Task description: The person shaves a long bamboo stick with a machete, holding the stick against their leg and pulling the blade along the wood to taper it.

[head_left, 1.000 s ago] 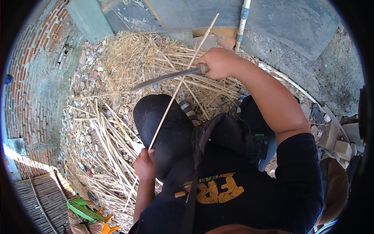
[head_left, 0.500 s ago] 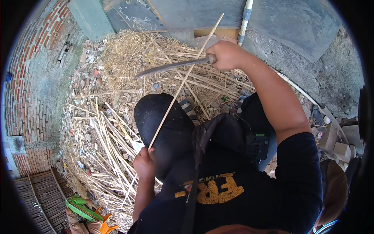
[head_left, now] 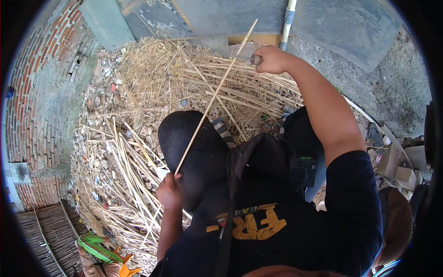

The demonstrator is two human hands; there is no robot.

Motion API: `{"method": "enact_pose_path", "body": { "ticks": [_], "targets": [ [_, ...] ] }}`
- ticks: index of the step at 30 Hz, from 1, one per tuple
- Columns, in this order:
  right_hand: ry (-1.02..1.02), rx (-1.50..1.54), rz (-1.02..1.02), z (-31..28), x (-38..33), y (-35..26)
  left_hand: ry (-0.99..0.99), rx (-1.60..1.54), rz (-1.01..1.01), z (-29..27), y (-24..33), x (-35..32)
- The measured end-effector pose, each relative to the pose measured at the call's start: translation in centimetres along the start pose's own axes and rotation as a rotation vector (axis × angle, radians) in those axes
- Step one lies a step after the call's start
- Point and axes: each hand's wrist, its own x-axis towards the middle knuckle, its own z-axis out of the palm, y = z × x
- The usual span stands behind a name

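Observation:
Near my left knee, my left hand (head_left: 170,191) is closed around the lower end of a long, thin bamboo strip (head_left: 210,104). The strip slants up and away to the right, over my dark-clothed knee. Farther out on the right, my right hand (head_left: 273,60) grips the machete by its handle (head_left: 256,59). Only the handle's end shows beyond the fingers; the blade cannot be made out at this moment. The hand is just to the right of the strip's far part, with a gap between them.
Long split strips (head_left: 134,171) lie on the rubble to the left, and more strips (head_left: 240,99) lie ahead by dry shavings (head_left: 152,69). A brick wall (head_left: 34,124) stands left, a pipe (head_left: 288,25) ahead. Another person's green-clothed leg (head_left: 99,247) is at lower left.
My right hand has shifted slightly away and to the right, and the machete blade that crossed over the strip is no longer visible. The strip's far tip has moved a little left.

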Motion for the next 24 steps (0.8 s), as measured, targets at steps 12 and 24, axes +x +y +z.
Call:
{"method": "enact_pose_path", "body": {
  "ticks": [12, 24],
  "targets": [
    [-0.003, -0.211, -0.083, -0.8, -1.4, -3.2, 0.052, 0.029, 0.044, -0.2, 0.0, -0.1],
    [0.005, -0.099, -0.133, 0.2, -1.9, -6.7, -0.001, -0.018, -0.038, -0.9, 0.7, -0.6]
  ]
}}
